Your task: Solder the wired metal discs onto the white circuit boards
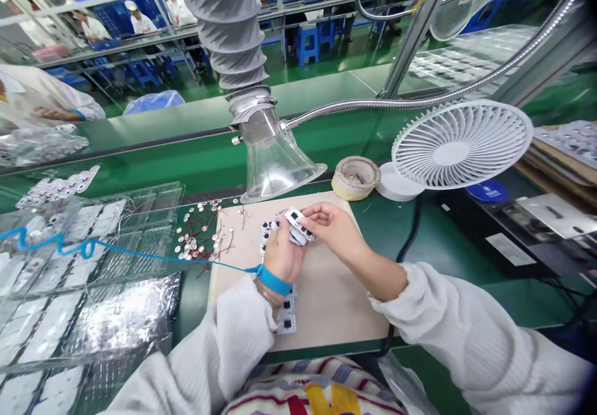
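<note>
Hands, fingers curled inward, grasp small white boards.

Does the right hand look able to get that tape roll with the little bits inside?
Probably yes: the tape roll stands just beyond the right hand, and nothing seems to block the way. Its fingers are at a small white board, though, so it may need to let go first.

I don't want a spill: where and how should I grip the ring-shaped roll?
Probably pinch the near wall of the ring-shaped roll, from the near side: it rings a hollow, and that side is open, while the white round piece sits close on its right. Keep it level; small bits lie inside.
</note>
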Demonstrator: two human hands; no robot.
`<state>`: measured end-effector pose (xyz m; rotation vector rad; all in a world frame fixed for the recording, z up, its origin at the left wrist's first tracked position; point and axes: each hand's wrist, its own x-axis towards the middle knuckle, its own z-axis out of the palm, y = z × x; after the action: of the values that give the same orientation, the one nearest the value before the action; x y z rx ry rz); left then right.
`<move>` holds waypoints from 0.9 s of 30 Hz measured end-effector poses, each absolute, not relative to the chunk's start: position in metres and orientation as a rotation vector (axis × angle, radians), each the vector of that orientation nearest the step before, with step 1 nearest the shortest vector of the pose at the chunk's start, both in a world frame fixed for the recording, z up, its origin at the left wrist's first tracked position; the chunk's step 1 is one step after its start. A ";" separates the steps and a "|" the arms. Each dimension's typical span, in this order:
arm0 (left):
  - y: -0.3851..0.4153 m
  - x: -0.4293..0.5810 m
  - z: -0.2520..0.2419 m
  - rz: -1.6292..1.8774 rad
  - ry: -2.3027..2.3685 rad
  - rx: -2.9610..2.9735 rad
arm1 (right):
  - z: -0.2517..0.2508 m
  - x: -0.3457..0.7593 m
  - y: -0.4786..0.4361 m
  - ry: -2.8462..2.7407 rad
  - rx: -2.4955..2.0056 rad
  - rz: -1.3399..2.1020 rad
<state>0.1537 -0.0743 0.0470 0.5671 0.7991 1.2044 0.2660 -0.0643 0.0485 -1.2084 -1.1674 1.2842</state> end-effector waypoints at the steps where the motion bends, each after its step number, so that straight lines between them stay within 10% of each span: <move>1: -0.074 0.158 0.048 1.214 0.755 0.542 | 0.047 0.265 -0.065 -1.167 -1.214 1.262; 17: -0.074 0.154 0.041 1.148 0.979 0.883 | 0.049 0.297 -0.072 -1.360 -1.136 1.530; 27: -0.051 0.099 0.049 0.752 1.342 1.686 | 0.087 0.308 -0.001 -2.754 -1.146 1.074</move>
<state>0.0990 -0.0508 0.0491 1.6862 1.3421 0.7523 0.3077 -0.0005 0.0869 -1.1464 -2.7542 1.0739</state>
